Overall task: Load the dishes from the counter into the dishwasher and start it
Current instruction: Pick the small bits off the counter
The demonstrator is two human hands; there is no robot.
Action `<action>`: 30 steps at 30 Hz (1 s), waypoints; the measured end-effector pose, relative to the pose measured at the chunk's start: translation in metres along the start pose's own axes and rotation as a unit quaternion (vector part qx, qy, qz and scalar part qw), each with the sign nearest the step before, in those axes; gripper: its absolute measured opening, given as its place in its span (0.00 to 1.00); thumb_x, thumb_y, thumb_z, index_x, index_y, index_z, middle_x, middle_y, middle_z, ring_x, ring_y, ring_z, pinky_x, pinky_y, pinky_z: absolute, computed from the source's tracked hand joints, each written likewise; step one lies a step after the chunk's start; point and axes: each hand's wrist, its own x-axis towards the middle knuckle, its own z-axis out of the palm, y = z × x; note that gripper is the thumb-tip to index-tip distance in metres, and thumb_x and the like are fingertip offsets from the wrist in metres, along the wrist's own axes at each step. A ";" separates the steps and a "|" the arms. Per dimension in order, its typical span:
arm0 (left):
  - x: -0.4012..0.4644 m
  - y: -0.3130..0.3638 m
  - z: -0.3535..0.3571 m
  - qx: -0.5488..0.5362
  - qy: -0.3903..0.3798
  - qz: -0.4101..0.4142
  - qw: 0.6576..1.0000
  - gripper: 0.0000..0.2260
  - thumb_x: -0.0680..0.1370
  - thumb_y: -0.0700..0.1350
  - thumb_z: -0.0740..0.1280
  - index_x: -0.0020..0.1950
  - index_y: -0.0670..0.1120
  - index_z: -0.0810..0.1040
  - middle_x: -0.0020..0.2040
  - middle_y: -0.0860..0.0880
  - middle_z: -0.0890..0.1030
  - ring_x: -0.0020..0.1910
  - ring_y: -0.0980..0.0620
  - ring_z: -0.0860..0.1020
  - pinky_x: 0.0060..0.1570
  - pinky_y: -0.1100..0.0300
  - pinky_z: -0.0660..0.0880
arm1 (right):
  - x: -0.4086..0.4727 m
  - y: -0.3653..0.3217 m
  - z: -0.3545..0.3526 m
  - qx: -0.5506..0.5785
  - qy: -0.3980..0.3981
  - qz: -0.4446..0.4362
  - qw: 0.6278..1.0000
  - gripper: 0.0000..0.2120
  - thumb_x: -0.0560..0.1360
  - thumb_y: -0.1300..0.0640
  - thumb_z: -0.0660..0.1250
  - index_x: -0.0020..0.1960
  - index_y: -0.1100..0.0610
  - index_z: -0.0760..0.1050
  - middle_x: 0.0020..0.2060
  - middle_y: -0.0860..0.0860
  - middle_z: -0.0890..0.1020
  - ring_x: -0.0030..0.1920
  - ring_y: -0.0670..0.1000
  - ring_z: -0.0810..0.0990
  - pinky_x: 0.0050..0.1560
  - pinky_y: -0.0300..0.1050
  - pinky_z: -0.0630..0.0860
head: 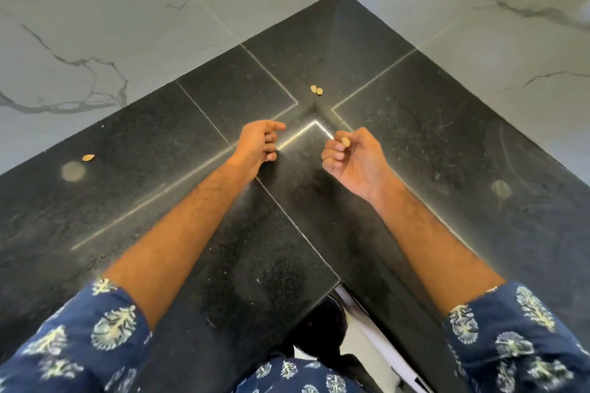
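No dishes and no dishwasher are in view. Both my hands hover over a black stone counter (431,143) in a corner. My right hand (354,159) is curled, pinching a small tan scrap (344,141) between thumb and fingers. My left hand (260,147) is held loosely with its fingers bent and apart, nothing in it. Two more small tan scraps (316,90) lie on the counter beyond my hands, near the corner. Another tan scrap (88,157) lies far left on the counter.
White marble-patterned walls (127,25) meet behind the counter corner. Pale round marks show on the counter at left (73,171) and right (501,188). The counter's inner front edge (335,285) is near my body, with the floor below it.
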 end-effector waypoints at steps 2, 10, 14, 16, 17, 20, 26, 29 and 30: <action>0.018 0.014 0.010 0.070 0.016 0.032 0.997 0.15 0.78 0.36 0.52 0.46 0.44 0.78 0.27 0.53 0.61 0.21 0.58 0.57 0.23 0.66 0.57 | 0.009 -0.009 -0.002 0.021 0.004 -0.026 0.999 0.08 0.72 0.59 0.55 0.35 0.54 0.59 0.31 0.49 0.63 0.31 0.47 0.60 0.31 0.39 0.61; 0.087 0.048 0.044 0.272 -0.002 0.152 0.950 0.15 0.79 0.37 0.56 0.47 0.47 0.82 0.28 0.54 0.69 0.24 0.57 0.65 0.25 0.62 0.62 | 0.050 -0.035 -0.004 -0.011 0.041 -0.052 0.998 0.09 0.68 0.65 0.58 0.47 0.61 0.72 0.32 0.51 0.67 0.30 0.47 0.64 0.30 0.39 0.64; 0.116 0.053 0.051 0.390 0.024 0.215 0.895 0.15 0.82 0.40 0.56 0.53 0.45 0.83 0.45 0.52 0.81 0.43 0.56 0.76 0.41 0.65 0.68 | 0.070 -0.051 -0.010 -0.142 0.142 -0.038 0.979 0.15 0.77 0.68 0.54 0.57 0.68 0.76 0.30 0.50 0.68 0.27 0.45 0.64 0.26 0.37 0.63; 0.128 0.056 0.053 0.430 0.022 0.239 0.870 0.12 0.82 0.41 0.59 0.55 0.44 0.82 0.52 0.51 0.82 0.51 0.55 0.77 0.52 0.64 0.70 | 0.083 -0.059 -0.011 -0.240 0.187 -0.041 0.952 0.13 0.78 0.67 0.59 0.56 0.68 0.79 0.30 0.48 0.65 0.27 0.45 0.61 0.26 0.37 0.59; 0.134 0.058 0.054 0.442 0.018 0.247 0.862 0.10 0.81 0.42 0.62 0.55 0.44 0.82 0.52 0.50 0.82 0.51 0.54 0.78 0.54 0.62 0.72 | 0.090 -0.063 -0.010 -0.282 0.204 -0.045 0.936 0.12 0.77 0.67 0.60 0.55 0.67 0.81 0.30 0.48 0.63 0.27 0.45 0.59 0.25 0.37 0.58; 0.150 0.060 0.056 0.481 -0.011 0.270 0.834 0.10 0.76 0.47 0.71 0.55 0.46 0.81 0.50 0.51 0.82 0.49 0.54 0.79 0.55 0.59 0.75 | 0.112 -0.073 -0.004 -0.433 0.253 -0.085 0.861 0.09 0.76 0.62 0.65 0.50 0.60 0.84 0.32 0.47 0.69 0.28 0.45 0.63 0.26 0.39 0.63; 0.171 0.057 0.052 0.531 -0.036 0.293 0.795 0.13 0.72 0.52 0.76 0.52 0.49 0.80 0.51 0.53 0.82 0.48 0.54 0.79 0.53 0.56 0.77 | 0.151 -0.076 -0.002 -0.685 0.239 -0.187 0.662 0.11 0.75 0.52 0.73 0.53 0.56 0.82 0.49 0.46 0.81 0.49 0.44 0.78 0.48 0.36 0.71; 0.173 0.057 0.048 0.524 -0.035 0.303 0.795 0.12 0.72 0.53 0.77 0.50 0.51 0.80 0.48 0.54 0.81 0.47 0.54 0.79 0.54 0.53 0.77 | 0.164 -0.075 -0.006 -0.701 0.255 -0.202 0.635 0.10 0.73 0.51 0.75 0.49 0.55 0.80 0.46 0.45 0.80 0.48 0.46 0.79 0.47 0.39 0.73; 0.174 0.057 0.047 0.522 -0.038 0.304 0.796 0.12 0.72 0.53 0.77 0.51 0.50 0.80 0.48 0.54 0.81 0.46 0.54 0.78 0.54 0.53 0.77 | 0.166 -0.075 -0.008 -0.703 0.263 -0.207 0.628 0.08 0.73 0.51 0.74 0.48 0.54 0.80 0.44 0.45 0.79 0.47 0.47 0.79 0.46 0.40 0.73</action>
